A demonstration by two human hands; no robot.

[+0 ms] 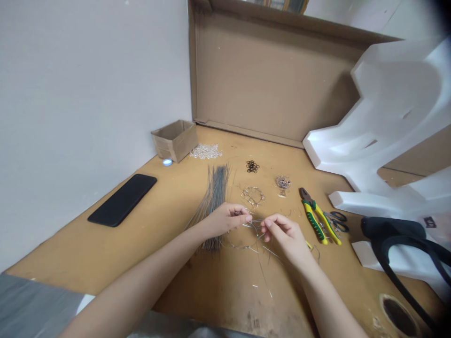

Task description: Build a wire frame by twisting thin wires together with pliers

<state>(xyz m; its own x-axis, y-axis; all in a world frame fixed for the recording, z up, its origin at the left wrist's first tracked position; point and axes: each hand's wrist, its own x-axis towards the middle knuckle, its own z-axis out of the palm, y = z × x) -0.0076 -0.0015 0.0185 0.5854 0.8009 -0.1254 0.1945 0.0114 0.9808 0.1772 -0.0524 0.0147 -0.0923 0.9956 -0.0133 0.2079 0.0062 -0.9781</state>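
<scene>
Between my hands is a thin wire ring [243, 245], roughly circular, with short ends sticking out. My left hand [227, 219] pinches its upper left part between thumb and fingertips. Thumb and index finger of my right hand [282, 232] close on the wire at the upper right, a short gap away. Under and beside my left wrist lies a bundle of straight grey wires [216, 188]. Just beyond my hands rests a loose coil of bent wire [252, 196]. Loose wire pieces [265, 270] are scattered in front of my hands.
Pliers with yellow-green handles [319, 216] and scissors [338, 220] lie at right. Farther back are black rings [252, 166], small metal rings [283, 182], clear bits [206, 151] and a cardboard box [175, 141]. A black phone [122, 200] is left; white foam [398, 94] stands right.
</scene>
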